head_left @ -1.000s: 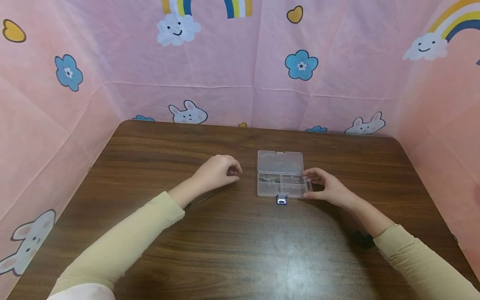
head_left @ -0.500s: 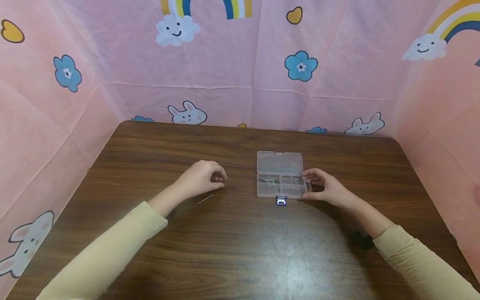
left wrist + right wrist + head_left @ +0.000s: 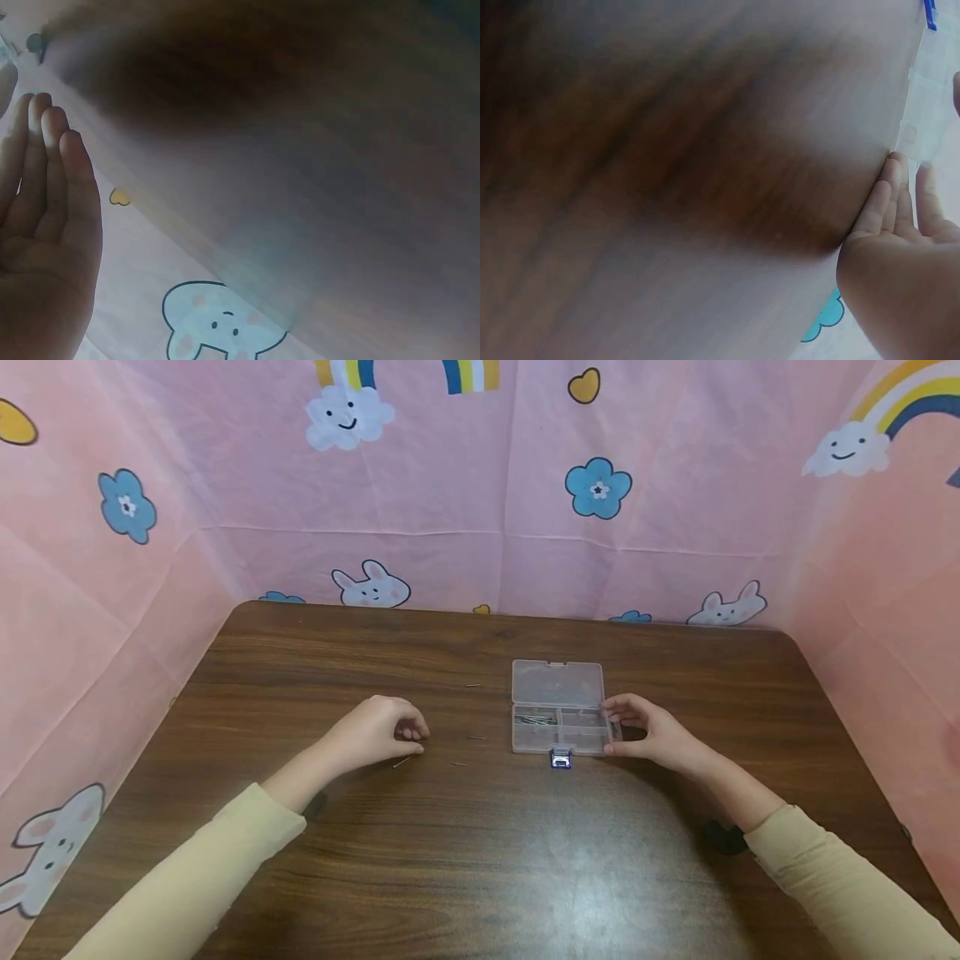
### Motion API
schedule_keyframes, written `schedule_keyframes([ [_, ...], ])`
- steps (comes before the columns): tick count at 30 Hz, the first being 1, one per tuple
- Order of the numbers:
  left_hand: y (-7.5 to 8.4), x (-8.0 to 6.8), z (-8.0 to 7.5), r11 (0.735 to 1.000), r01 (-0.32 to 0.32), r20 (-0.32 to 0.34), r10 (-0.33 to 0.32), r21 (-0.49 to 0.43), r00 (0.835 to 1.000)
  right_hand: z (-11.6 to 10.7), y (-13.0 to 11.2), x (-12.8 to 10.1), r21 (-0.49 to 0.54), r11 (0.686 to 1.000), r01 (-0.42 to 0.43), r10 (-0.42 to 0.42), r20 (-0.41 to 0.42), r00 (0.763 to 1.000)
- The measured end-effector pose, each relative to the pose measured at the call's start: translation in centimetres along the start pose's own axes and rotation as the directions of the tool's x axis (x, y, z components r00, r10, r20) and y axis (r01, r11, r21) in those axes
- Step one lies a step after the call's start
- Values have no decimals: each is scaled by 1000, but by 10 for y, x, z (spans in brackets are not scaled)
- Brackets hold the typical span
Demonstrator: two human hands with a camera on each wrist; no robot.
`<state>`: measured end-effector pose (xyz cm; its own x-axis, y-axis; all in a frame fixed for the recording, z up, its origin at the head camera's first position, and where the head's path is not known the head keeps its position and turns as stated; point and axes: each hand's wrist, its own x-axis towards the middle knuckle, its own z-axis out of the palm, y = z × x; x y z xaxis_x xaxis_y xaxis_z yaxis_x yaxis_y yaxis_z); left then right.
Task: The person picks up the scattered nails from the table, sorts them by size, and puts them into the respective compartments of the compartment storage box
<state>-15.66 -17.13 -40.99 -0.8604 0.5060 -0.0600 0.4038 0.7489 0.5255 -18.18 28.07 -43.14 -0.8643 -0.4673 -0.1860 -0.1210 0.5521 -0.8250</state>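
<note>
My left hand [image 3: 382, 732] hovers low over the table with loosely curved fingers. The fingertips overlap a long nail [image 3: 401, 762] in the head view; the left wrist view shows a round nail head [image 3: 35, 43] beyond the fingers [image 3: 56, 127]. Three shorter nails lie farther right: one at the back [image 3: 472, 685], one in the middle [image 3: 476, 737] and one nearer [image 3: 460, 764]. A clear plastic compartment box [image 3: 536, 741] stands with its lid [image 3: 557, 682] laid back. Several nails [image 3: 536, 720] fill its back-left compartment. My right hand [image 3: 656, 735] holds the box's right end between thumb and fingers.
A blue-edged latch [image 3: 561, 759] sticks out from the box's front. The brown wooden table [image 3: 420, 877] ends at a pink patterned cloth [image 3: 450, 485] at the back and both sides. Something dark [image 3: 722, 837] lies under the right wrist.
My left hand has moved left and toward the person, away from the back short nail and over to the long nail. The right hand and the box stay in place.
</note>
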Motion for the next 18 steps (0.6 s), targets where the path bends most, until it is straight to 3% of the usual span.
schedule_keyframes([
  [6,-8,-7,1,1000,-10,30,11,-25,999,1,0,2,-7,1000,-4,4,-4,1000],
  [18,-7,-8,1,996,45,73,-40,-74,997,2,0,1,-14,1000,-3,3,-5,1000],
])
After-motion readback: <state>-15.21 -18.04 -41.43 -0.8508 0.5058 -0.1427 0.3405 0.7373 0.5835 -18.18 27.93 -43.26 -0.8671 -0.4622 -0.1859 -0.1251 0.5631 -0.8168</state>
